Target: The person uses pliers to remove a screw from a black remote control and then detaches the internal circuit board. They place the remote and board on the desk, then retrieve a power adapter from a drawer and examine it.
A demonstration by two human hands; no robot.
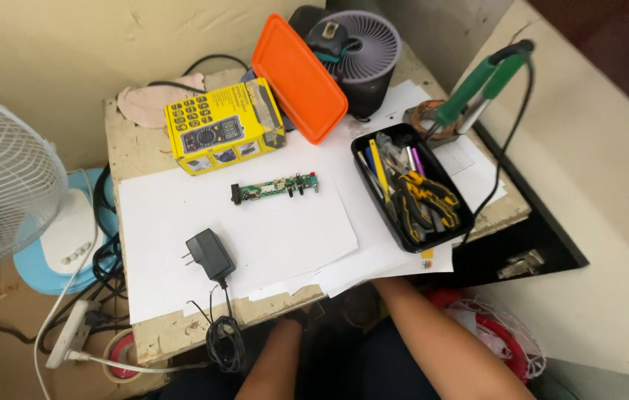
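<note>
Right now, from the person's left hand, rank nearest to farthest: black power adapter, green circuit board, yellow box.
Measured from the left hand, mostly hidden at the table's front edge:
1. Black power adapter, just ahead on the white paper.
2. Green circuit board, mid-table.
3. Yellow box, at the back.

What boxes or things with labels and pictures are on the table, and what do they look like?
Yellow box: back left of the table, against the orange lid; a yellow and black rectangular carton, tilted, with a picture of a meter with a dial on it.
Paper sheet with a printed grid: right side, between the black tool tray and the soldering iron stand; white.
No screens or signs show.
</note>
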